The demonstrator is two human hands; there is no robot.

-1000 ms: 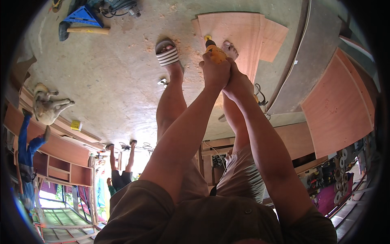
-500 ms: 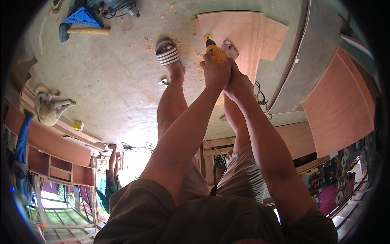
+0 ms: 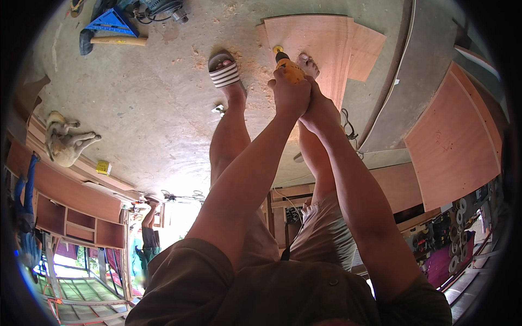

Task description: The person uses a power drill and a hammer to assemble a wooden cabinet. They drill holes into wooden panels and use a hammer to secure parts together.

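An orange-yellow power drill (image 3: pixel 291 71) points at a plywood sheet (image 3: pixel 315 32) on the floor ahead of me. Its black chuck holds a round yellow cutting bit (image 3: pixel 278 49), which meets the sheet near its left edge. My left hand (image 3: pixel 290 99) is closed around the drill's body. Behind it and to its right, my right hand (image 3: pixel 321 111) wraps the rear of the tool, so the handle and trigger are hidden. My bare right foot (image 3: pixel 308 65) rests on the plywood, while the left, in a striped slide sandal (image 3: pixel 224 73), stands on concrete.
A hammer (image 3: pixel 117 41), a blue triangular square (image 3: pixel 114 23) and a corded power tool (image 3: pixel 163 8) lie far left. Wood shavings dot the floor. A dog (image 3: pixel 68 142) lies at left; a curved panel (image 3: pixel 457 136) leans at right. Two people are in the left background.
The drill and both my hands stay practically in place. In the left background, the person near the doorway and the person in blue have shifted their legs and position.
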